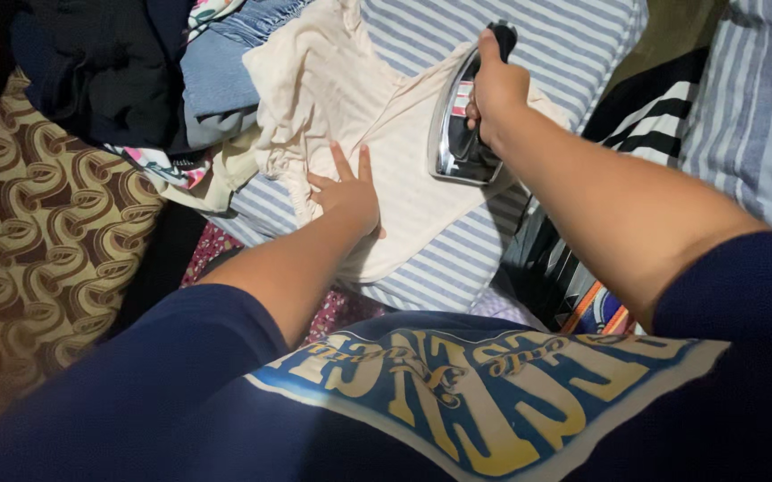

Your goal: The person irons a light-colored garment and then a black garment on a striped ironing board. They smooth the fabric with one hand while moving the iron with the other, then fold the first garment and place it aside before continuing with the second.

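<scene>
From the head view, we are pressing a cream ribbed cotton garment (386, 152) spread on the blue-and-white striped padded surface (457, 259). Our right hand (496, 89) is clenching the handle of the chrome-soled black iron (459, 134), standing at the garment's right edge; our left hand (347, 192) is lying flat and released on the garment's lower left, holding it taut. The next stroke, we judge, calls for gliding the iron leftward, clear of those fingers.

Iron (459, 125) on garment (377, 116) (pile (136, 80) left).

My right hand (496, 89) is covering the handle of the iron (463, 125), so my fingers' grip is hiding there. The iron is concealing part of the cream garment (377, 116). The pile of clothes (136, 80) is running off the top edge.
</scene>
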